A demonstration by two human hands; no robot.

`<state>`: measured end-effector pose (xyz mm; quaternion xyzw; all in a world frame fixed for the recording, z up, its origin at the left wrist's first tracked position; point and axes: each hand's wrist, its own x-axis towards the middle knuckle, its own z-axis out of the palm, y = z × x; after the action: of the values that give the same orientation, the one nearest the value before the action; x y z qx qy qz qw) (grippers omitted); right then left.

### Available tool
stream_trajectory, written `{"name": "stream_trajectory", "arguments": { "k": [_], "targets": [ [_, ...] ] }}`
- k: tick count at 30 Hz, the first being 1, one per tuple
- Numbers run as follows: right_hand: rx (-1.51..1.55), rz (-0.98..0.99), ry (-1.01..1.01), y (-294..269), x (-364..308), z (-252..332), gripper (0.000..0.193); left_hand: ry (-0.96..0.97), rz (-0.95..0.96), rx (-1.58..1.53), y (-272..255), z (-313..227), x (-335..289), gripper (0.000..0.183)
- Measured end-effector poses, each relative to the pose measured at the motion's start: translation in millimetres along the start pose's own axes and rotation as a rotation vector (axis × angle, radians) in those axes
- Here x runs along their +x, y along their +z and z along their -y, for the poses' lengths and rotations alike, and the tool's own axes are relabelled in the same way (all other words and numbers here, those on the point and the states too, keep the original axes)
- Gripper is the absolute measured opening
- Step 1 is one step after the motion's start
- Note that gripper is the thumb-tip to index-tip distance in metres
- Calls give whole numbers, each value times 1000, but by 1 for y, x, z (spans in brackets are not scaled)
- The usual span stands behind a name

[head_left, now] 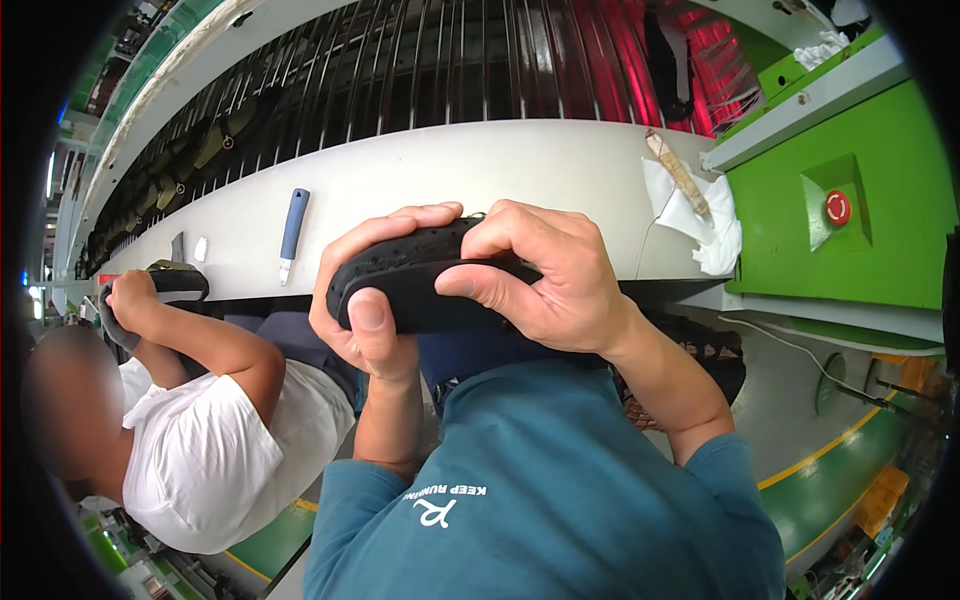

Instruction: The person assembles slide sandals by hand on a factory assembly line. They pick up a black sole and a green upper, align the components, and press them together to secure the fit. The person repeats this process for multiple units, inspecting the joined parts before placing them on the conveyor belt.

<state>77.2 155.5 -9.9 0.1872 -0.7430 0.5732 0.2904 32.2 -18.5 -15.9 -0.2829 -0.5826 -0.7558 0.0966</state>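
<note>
Black shoe: flat face matt, smooth, rubber-like; edge rougher. Conveyor rollers: glossy metal. Worktop: smooth, low sheen. Knife handle: matt plastic. Tissue: crumpled paper. Emergency-stop button: plastic, slight gloss. T-shirt: matt cloth.

the shoe was pretty much all black. counter was off-white, knife had a blue handle, and the machine housing was bright green with a red button. the wearer's tee was teal with white print, the co-worker's tee was plain white.
</note>
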Motion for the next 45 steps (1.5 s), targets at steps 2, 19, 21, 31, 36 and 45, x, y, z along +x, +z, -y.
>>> {"name": "stream_trajectory", "arguments": {
  "k": [2,19,21,31,36,45],
  "targets": [
    [13,-1,-3,8,0,1,27,35,-3,-21,-8,4,-5,67],
    [20,-5,-1,20,-4,5,30,101,11,-66,-18,5,-24,57],
    [25,12,39,19,-5,9,30,100,4,-45,-16,2,-25,56],
    [90,296,512,-18,5,18,54,163,135,64,-16,-3,-27,48],
    [-59,296,637,-33,0,15,63,187,206,56,-7,-2,-16,41],
    [348,280,58,-30,7,10,73,391,439,177,10,-5,5,64]
  ]
}}
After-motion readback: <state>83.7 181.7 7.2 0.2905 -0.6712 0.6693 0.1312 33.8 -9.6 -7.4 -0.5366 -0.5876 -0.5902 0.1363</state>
